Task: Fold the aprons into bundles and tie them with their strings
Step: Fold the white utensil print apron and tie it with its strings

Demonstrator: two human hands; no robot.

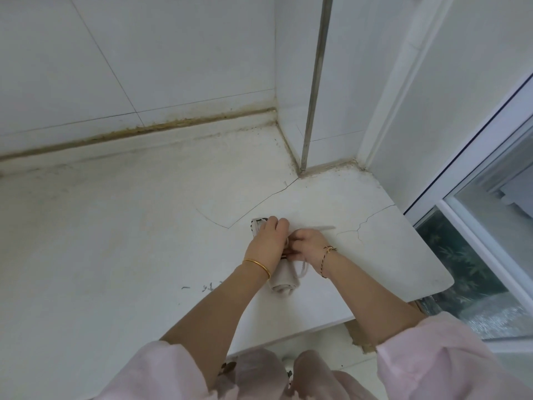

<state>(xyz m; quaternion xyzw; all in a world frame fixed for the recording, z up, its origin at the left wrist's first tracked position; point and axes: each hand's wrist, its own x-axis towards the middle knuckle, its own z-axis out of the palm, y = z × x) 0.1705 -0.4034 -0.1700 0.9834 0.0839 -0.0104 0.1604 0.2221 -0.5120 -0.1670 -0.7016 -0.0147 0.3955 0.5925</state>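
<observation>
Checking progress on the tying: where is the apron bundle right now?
Head view, centre: the apron bundle lies on the white counter under the left hand, with the right hand holding its string alongside.

Left hand (pixel 269 238), right hand (pixel 307 243) gripping rolled apron (pixel 284 280)

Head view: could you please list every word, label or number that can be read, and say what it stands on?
None: no readable text in this view.
The rolled apron shows dark print at its far end, no letters legible.
The small dark marks on the counter are too small to tell.
</observation>
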